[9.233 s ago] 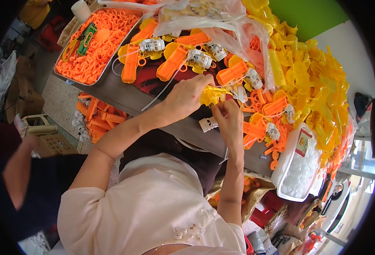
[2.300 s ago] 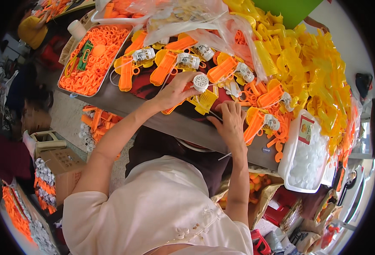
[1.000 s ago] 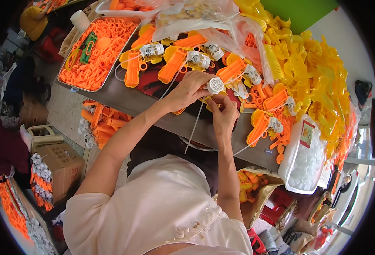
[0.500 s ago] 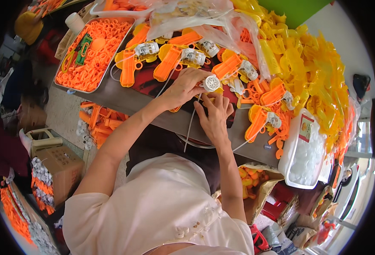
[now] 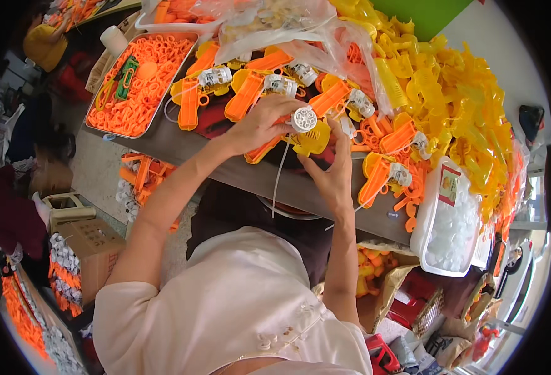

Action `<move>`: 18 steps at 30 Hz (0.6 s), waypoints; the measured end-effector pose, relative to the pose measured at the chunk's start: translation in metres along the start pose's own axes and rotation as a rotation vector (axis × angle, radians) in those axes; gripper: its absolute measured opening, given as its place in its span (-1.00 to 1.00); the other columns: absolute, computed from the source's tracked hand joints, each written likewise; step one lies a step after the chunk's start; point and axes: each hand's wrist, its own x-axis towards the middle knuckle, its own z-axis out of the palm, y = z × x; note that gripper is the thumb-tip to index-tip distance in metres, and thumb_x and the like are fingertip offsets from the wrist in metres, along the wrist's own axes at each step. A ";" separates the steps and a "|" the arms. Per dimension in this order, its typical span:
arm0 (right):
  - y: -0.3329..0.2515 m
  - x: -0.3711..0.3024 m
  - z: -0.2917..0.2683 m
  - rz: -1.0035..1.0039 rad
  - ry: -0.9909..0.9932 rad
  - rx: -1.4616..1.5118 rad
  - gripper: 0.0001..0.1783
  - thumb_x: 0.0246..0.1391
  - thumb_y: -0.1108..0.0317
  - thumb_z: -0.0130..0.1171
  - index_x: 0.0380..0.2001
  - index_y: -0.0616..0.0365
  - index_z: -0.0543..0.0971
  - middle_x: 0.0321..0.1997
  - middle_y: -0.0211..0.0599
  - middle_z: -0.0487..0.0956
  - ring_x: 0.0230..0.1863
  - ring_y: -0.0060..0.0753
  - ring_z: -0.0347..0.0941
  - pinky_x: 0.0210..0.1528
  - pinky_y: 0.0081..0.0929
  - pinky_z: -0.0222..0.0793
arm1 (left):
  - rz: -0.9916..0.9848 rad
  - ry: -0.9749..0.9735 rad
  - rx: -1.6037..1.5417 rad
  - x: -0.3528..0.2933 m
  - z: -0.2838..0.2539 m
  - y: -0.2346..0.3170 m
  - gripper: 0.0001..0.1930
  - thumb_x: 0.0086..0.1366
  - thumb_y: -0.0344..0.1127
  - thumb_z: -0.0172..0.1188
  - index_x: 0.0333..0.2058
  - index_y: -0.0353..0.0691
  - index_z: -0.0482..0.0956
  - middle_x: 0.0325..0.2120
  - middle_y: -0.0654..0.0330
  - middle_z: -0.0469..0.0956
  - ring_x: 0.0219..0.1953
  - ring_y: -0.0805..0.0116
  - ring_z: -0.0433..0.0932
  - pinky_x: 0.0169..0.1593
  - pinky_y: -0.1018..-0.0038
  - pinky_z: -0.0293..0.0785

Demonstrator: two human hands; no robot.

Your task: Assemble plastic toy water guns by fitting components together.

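My left hand (image 5: 258, 130) is closed around a toy part with a white round drum (image 5: 303, 119), whose end shows several holes. Below the drum lies a yellow plastic shell half (image 5: 312, 140), with an orange handle (image 5: 263, 150) showing under my left hand. A thin white cord (image 5: 280, 178) hangs from there over the table edge. My right hand (image 5: 333, 172) is just right of the yellow shell, thumb and fingers apart. Its fingertips reach beside a small white piece (image 5: 348, 128); whether they touch it I cannot tell.
Several half-built orange and yellow toy guns (image 5: 245, 94) lie around the work spot. A metal tray (image 5: 163, 112) of orange rings stands left, a white tub (image 5: 420, 240) of clear pieces right. Yellow shells (image 5: 413, 81) are heaped at the back right, beside plastic bags (image 5: 275, 28).
My right hand has drawn back from the drum and spread its fingers, uncovering the yellow shell. The drum in my left hand has shifted slightly left.
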 end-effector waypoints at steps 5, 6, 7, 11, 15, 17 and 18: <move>-0.003 0.006 -0.004 0.029 0.012 0.013 -0.15 -0.14 0.46 0.44 0.27 0.18 0.32 0.04 -0.19 0.46 0.00 -0.33 0.49 0.07 -0.39 0.47 | 0.077 -0.171 0.023 0.014 -0.014 0.001 -0.52 0.23 -0.40 0.23 0.15 -0.16 0.45 0.09 0.13 0.46 0.21 0.10 0.35 0.28 0.23 0.23; -0.004 0.007 -0.006 0.030 0.015 0.013 -0.15 -0.14 0.46 0.44 0.27 0.18 0.32 0.04 -0.19 0.46 0.00 -0.33 0.49 0.07 -0.39 0.47 | 0.038 -0.255 0.047 0.020 -0.019 0.007 -0.52 0.23 -0.43 0.22 0.15 -0.18 0.45 0.09 0.13 0.46 0.21 0.11 0.34 0.28 0.23 0.23; -0.007 0.008 -0.008 0.074 -0.003 0.062 -0.14 -0.16 0.41 0.45 0.27 0.18 0.32 0.11 -0.09 0.44 0.11 -0.16 0.42 0.15 -0.29 0.37 | -0.001 -0.338 0.071 0.025 -0.022 0.011 -0.53 0.23 -0.45 0.21 0.14 -0.19 0.45 0.09 0.14 0.46 0.22 0.12 0.34 0.28 0.24 0.23; -0.005 0.008 -0.011 0.104 -0.016 0.083 -0.12 -0.18 0.36 0.46 0.27 0.19 0.33 0.18 0.03 0.43 0.19 0.00 0.36 0.22 -0.20 0.29 | 0.153 -0.302 0.056 0.036 -0.018 0.010 -0.58 0.16 -0.46 0.25 0.04 -0.25 0.49 -0.18 0.09 0.51 -0.08 0.04 0.49 0.01 0.22 0.41; -0.002 0.009 -0.011 0.136 -0.017 0.132 -0.11 -0.18 0.36 0.47 0.27 0.21 0.33 0.18 0.03 0.42 0.19 -0.01 0.36 0.22 -0.21 0.29 | 0.067 -0.399 0.133 0.039 -0.015 0.012 -0.59 0.18 -0.50 0.21 0.05 -0.26 0.47 -0.12 0.10 0.48 0.01 0.08 0.44 0.09 0.25 0.38; 0.004 0.009 -0.009 0.047 0.022 0.022 -0.14 -0.14 0.40 0.45 0.28 0.20 0.33 0.09 -0.15 0.50 -0.01 -0.32 0.53 0.04 -0.42 0.45 | 0.131 -0.365 0.202 0.039 -0.013 0.013 -0.59 0.17 -0.50 0.21 0.03 -0.27 0.47 -0.17 0.09 0.47 -0.04 0.07 0.46 0.04 0.25 0.40; 0.004 0.009 -0.009 0.048 0.021 0.022 -0.14 -0.14 0.40 0.45 0.28 0.20 0.33 0.09 -0.15 0.50 -0.01 -0.32 0.53 0.04 -0.42 0.45 | 0.116 -0.364 0.198 0.039 -0.012 0.013 -0.60 0.18 -0.50 0.20 0.04 -0.27 0.47 -0.19 0.09 0.47 -0.06 0.07 0.45 0.03 0.24 0.39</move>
